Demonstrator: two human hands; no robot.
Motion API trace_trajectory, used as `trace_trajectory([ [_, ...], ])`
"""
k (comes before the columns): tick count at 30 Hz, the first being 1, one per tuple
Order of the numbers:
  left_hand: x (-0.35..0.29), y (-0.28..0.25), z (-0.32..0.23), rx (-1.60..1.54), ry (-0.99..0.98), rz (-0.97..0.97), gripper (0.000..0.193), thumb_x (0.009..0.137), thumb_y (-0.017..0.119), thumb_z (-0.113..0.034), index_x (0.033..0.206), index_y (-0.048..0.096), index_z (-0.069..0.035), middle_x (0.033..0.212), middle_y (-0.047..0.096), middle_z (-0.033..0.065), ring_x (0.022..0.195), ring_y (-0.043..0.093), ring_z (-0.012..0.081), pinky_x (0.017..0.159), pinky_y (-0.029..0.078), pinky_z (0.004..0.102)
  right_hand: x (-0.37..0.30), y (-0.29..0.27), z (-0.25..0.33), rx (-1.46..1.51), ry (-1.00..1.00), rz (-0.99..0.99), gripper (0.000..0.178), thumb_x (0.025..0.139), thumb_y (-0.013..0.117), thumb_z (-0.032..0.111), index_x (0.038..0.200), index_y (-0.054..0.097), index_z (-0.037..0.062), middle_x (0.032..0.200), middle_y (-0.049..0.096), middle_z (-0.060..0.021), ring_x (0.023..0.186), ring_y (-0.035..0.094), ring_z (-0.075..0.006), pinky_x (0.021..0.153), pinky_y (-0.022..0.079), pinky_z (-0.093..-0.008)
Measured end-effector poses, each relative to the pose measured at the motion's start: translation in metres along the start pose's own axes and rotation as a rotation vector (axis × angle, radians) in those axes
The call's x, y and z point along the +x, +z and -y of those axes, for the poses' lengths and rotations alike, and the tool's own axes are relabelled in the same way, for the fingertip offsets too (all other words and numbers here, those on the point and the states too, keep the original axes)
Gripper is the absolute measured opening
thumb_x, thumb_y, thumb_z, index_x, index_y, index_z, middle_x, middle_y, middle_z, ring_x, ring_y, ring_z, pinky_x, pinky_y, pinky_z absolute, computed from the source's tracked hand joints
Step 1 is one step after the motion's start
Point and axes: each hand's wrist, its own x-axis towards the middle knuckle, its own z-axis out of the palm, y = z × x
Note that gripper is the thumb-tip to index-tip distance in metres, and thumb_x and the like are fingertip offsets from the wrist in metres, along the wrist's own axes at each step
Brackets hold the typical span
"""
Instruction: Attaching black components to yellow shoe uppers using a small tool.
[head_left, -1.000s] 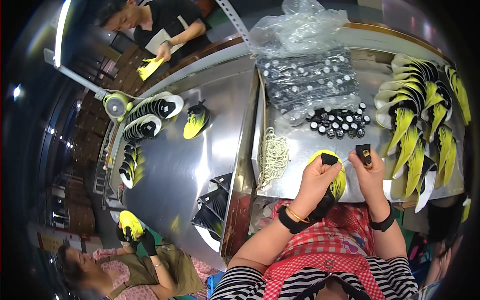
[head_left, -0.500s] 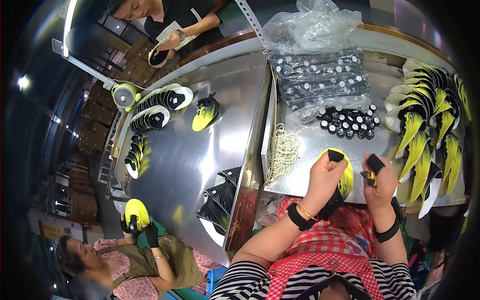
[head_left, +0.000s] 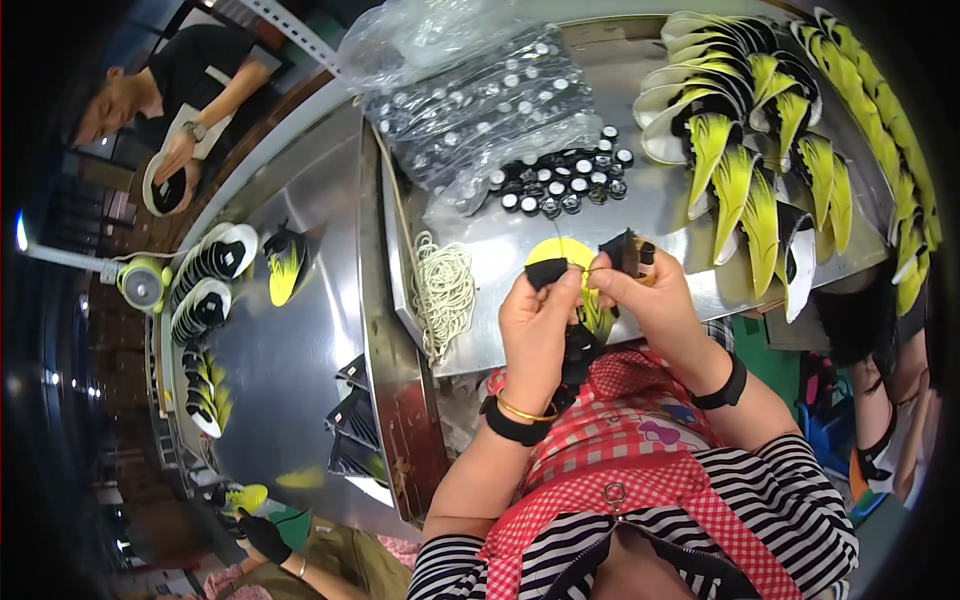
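A yellow and black shoe upper [head_left: 597, 312] lies at the table's front edge, partly behind my hands. Over it, my left hand [head_left: 535, 325] is closed in a pinch on a thin cord [head_left: 585, 269]. Close beside it, my right hand [head_left: 655, 305] pinches at the same cord, fingertips nearly touching the left ones. A small dark and brass-coloured tool [head_left: 642, 258] shows at the right fingers; its kind is hard to make out. Black wraps cover some fingers of both hands. Left of the shoe upper lies a heap of pale cord [head_left: 442, 295].
Beyond my hands are small black pieces with white dots [head_left: 560, 185] and a clear plastic bag [head_left: 490, 110] of them. Stacked yellow and black uppers [head_left: 735, 160] stand at right. Past a divider [head_left: 400, 420] is a second metal table [head_left: 290, 345]. Two people handle shoes at left.
My hands have come together over the shoe upper, fingertips now meeting at the thin cord; before, they were apart. The whole view has swung to the right.
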Motion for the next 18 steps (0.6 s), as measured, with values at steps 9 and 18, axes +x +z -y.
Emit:
trace_trajectory([
  [9,0.0,0.003,0.002,-0.034,0.012,-0.034,0.01,0.087,0.061,-0.014,0.09,0.06,-0.005,0.07,0.053,-0.0038,0.058,0.043,0.0025,0.054,0.034,0.0175,-0.001,-0.004,-0.005,0.074,0.083,0.043,0.016,0.082,0.067,0.012,0.089,0.057,0.0014,0.076,0.061,-0.0027,0.062,0.056,-0.01,0.057,0.045,-0.0231],
  [18,0.002,0.007,-0.002,-0.088,-0.012,-0.088,0.006,0.084,0.062,-0.006,0.086,0.057,-0.008,0.065,0.045,-0.0086,0.053,0.035,-0.0005,0.047,0.025,0.0171,-0.003,-0.015,0.001,-1.271,-0.564,-0.015,0.025,0.06,0.062,0.001,0.084,0.053,0.0054,0.075,0.054,-0.0077,0.075,0.053,-0.026,0.067,0.037,-0.0362],
])
